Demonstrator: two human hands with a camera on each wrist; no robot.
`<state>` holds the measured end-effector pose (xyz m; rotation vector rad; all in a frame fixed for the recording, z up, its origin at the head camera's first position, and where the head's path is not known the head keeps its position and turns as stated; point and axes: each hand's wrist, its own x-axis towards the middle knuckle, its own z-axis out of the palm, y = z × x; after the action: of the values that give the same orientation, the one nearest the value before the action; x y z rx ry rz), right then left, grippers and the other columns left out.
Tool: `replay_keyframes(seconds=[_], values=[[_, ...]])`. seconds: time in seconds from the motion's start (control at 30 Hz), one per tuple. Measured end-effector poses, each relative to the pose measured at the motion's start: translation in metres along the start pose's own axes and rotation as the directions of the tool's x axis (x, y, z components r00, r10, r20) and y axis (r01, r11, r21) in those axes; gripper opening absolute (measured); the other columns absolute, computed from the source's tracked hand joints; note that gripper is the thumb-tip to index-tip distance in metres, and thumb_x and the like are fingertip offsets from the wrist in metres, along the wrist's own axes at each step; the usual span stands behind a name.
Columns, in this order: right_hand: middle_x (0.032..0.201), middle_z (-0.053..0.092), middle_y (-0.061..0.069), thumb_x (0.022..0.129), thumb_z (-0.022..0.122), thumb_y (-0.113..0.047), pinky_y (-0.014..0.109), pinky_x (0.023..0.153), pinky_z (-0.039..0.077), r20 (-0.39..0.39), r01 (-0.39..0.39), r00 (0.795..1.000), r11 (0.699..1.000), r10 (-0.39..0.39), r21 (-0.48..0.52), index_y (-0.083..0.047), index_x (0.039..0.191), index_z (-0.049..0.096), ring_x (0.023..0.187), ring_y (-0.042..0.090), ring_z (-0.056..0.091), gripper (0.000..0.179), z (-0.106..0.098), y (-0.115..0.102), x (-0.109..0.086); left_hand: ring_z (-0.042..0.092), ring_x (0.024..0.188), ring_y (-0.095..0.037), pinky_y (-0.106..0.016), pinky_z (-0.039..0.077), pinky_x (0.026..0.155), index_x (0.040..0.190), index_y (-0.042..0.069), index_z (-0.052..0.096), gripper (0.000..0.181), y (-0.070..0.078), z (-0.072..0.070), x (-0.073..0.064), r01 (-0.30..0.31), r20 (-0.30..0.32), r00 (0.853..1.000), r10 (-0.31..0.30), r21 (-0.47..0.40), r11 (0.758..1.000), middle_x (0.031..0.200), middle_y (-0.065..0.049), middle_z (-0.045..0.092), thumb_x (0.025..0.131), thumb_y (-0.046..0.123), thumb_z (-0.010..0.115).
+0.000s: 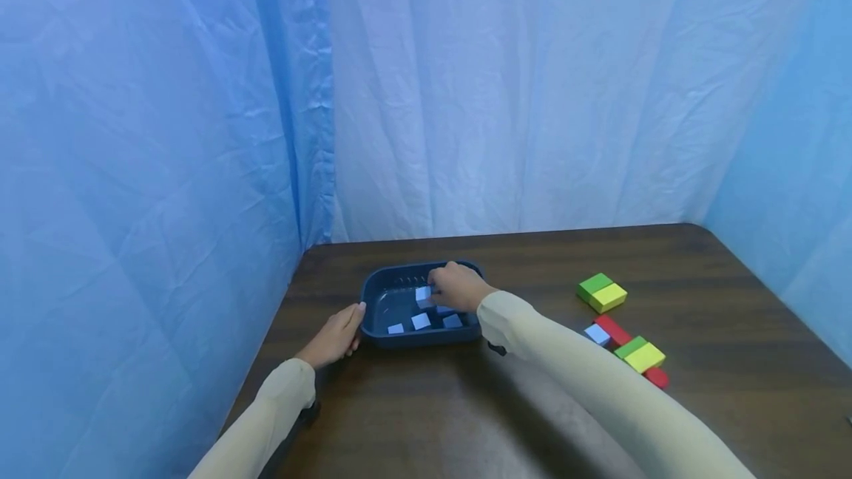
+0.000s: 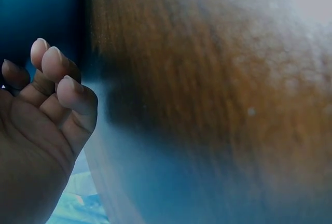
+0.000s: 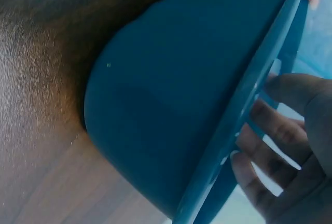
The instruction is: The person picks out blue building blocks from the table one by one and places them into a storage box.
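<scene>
My left hand (image 1: 337,333) holds the left end of a dark blue plastic basket (image 1: 426,338), thumb at the rim and fingers bent beneath it. In the left wrist view its fingertips (image 2: 62,66) lie close to the basket's wall. Over the basket's right part, my right hand (image 1: 461,287) reaches down and pinches a pale blue block (image 1: 424,296) at its fingertips. Several similar blocks (image 1: 421,321) lie on the basket floor below. In the right wrist view the basket's rim (image 3: 244,99) crosses in front of the fingers (image 3: 282,130), hiding the block.
To the right on the brown wooden table (image 1: 532,390) lie a green block (image 1: 594,284) and a yellow block (image 1: 609,298) side by side. Nearer is a cluster with a red block (image 1: 614,330) and another pale blue block (image 1: 597,334). Blue curtains (image 1: 506,94) enclose the table.
</scene>
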<state>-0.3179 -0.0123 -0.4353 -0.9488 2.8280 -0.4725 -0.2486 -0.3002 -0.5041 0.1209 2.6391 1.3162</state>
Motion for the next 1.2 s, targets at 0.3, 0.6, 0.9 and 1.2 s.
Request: replay_keyframes(seconds=[0.3, 0.6, 0.9, 1.2], values=[[0.109, 0.075, 0.002, 0.096, 0.076, -0.029, 0.032, 0.084, 0.058, -0.037, 0.038, 0.999, 0.999, -0.039, -0.038, -0.011, 0.126, 0.071, 0.092, 0.014, 0.071, 0.035, -0.001, 0.000, -0.001, 0.056, 0.062, -0.026, -0.035, 0.047, 0.056, 0.099, 0.010, 0.053, 0.049, 0.002, -0.001, -0.001, -0.001, 0.000, 1.000, 0.001, 0.004, 1.000, 0.073, -0.009, 0.058, 0.112, 0.051, 0.030], [0.119, 0.074, -0.001, 0.094, 0.079, -0.033, 0.030, 0.085, 0.051, -0.128, 0.162, 0.975, 0.977, -0.180, -0.139, -0.016, 0.122, 0.075, 0.098, 0.015, 0.058, 0.033, -0.009, 0.007, -0.002, 0.056, 0.061, -0.026, -0.036, 0.046, 0.056, 0.098, 0.010, 0.053, 0.045, 0.005, -0.002, -0.002, 0.017, -0.010, 1.000, -0.017, 0.003, 1.000, 0.073, -0.010, 0.058, 0.113, 0.046, 0.031], [0.120, 0.073, -0.001, 0.094, 0.078, -0.035, 0.030, 0.082, 0.044, -0.138, 0.221, 0.961, 0.967, -0.238, -0.128, -0.016, 0.122, 0.074, 0.095, 0.013, 0.053, 0.034, -0.017, 0.021, -0.009, 0.055, 0.061, -0.026, -0.036, 0.046, 0.056, 0.097, 0.010, 0.052, 0.046, 0.003, -0.002, -0.001, 0.006, -0.009, 1.000, -0.006, 0.008, 1.000, 0.072, -0.010, 0.057, 0.113, 0.047, 0.030], [0.116, 0.072, -0.002, 0.093, 0.078, -0.039, 0.032, 0.081, 0.043, -0.152, 0.196, 0.966, 0.976, -0.209, -0.096, -0.016, 0.122, 0.074, 0.093, 0.014, 0.049, 0.038, -0.023, 0.037, -0.016, 0.056, 0.063, -0.026, -0.036, 0.046, 0.057, 0.098, 0.010, 0.052, 0.046, 0.003, -0.002, -0.001, 0.008, -0.022, 1.000, -0.007, 0.026, 1.000, 0.073, -0.009, 0.057, 0.113, 0.047, 0.029]])
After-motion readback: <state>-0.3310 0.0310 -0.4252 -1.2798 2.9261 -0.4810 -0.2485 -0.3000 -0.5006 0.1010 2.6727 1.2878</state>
